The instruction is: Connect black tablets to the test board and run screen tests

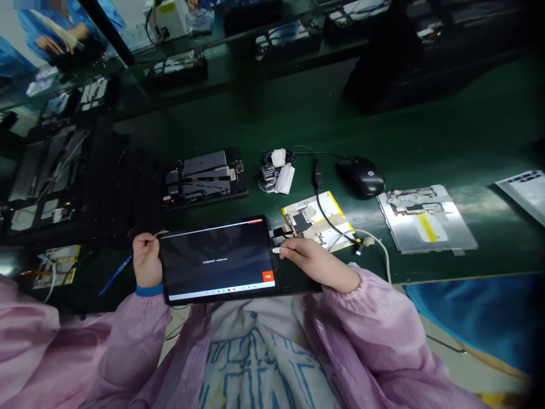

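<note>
A green workbench [419,122] runs across a workshop under a raised shelf [293,42] lined with dark trays. At far left, a person in a blue smock [53,31] appears beyond the shelf, though glare makes it hard to tell whether this is a reflection. Below, opened tablets [204,176] lie face down with their inner parts showing, and a blue pen [116,275] rests near the bench's front edge. The left hand [147,260] sits at the upper-left corner of a dark tablet [217,260], with its fingers closed on a thin strip [159,234] too small to identify. The tablet lies screen up at the front of the bench, directly before the wearer of a pink smock [128,352]. Its long axis runs left to right, rising slightly to the right. The screen shows one tiny line of unreadable text and an orange button [268,276]. The right hand [317,261] reaches the tablet's right edge, its fingers pinching a white plug [276,250], partly covered by the fingertips. Farther right lie a yellow-edged panel [317,218], a black cable [319,196], a black mouse [361,176] and a silver metal plate [426,218]. A white cable [385,255] curves off the bench edge, above a blue mat [472,318] on the floor, which is cut off by the frame.
</note>
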`<action>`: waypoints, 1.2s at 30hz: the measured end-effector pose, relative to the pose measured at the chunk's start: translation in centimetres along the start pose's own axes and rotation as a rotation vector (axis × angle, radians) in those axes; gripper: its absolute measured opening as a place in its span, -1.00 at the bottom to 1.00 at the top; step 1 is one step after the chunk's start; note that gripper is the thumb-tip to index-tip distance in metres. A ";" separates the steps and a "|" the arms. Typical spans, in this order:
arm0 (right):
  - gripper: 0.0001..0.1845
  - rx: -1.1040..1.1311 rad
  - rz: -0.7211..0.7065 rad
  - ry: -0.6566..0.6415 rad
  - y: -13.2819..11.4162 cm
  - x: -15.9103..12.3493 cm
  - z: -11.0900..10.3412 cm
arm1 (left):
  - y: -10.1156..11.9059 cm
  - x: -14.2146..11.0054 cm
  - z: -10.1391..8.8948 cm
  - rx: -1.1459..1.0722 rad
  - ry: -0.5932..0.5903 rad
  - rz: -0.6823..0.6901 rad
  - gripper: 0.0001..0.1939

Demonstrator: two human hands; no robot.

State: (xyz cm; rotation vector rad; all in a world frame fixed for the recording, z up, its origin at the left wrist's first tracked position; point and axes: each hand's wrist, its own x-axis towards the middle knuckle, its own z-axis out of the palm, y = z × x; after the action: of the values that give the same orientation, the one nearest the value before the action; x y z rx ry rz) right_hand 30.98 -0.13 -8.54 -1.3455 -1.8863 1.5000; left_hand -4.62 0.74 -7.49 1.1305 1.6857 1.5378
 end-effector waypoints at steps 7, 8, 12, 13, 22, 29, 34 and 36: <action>-0.72 -0.083 0.026 -0.060 -0.9 0.6 -0.5 | -0.3 -0.2 0.0 -0.035 -0.005 0.037 -0.70; -0.72 -0.087 0.027 -0.064 -1.0 0.7 -0.5 | -0.4 -0.1 0.0 -0.041 0.001 0.050 -0.70; -0.69 -0.118 0.041 -0.046 -0.7 0.8 0.0 | -0.9 -0.1 -0.2 -0.067 0.003 0.076 -0.73; -0.68 -0.119 0.035 -0.038 -0.6 0.8 0.1 | -1.0 -0.1 -0.2 -0.076 -0.002 0.075 -0.75; -0.75 -0.354 -0.247 0.251 0.0 -1.6 1.7 | -1.8 -0.4 -0.9 -0.165 -0.046 -0.046 -0.75; -0.82 -0.608 -0.540 0.304 0.4 -2.0 2.3 | -2.1 -1.0 -1.1 -0.273 -0.094 -0.102 -0.69; -0.84 -0.736 -0.631 0.240 1.0 -1.9 1.6 | -2.1 -1.4 -1.0 -0.293 -0.140 -0.108 -0.70; -0.83 -0.775 -0.659 0.213 1.3 -1.8 1.2 | -2.1 -1.5 -1.0 -0.300 -0.151 -0.104 -0.70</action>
State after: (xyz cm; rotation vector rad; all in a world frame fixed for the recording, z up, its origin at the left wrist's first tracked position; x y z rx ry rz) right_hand 31.47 -2.33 -9.67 -0.9080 -2.5158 0.2932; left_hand -5.21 -0.98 -9.53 0.9603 1.3401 1.5367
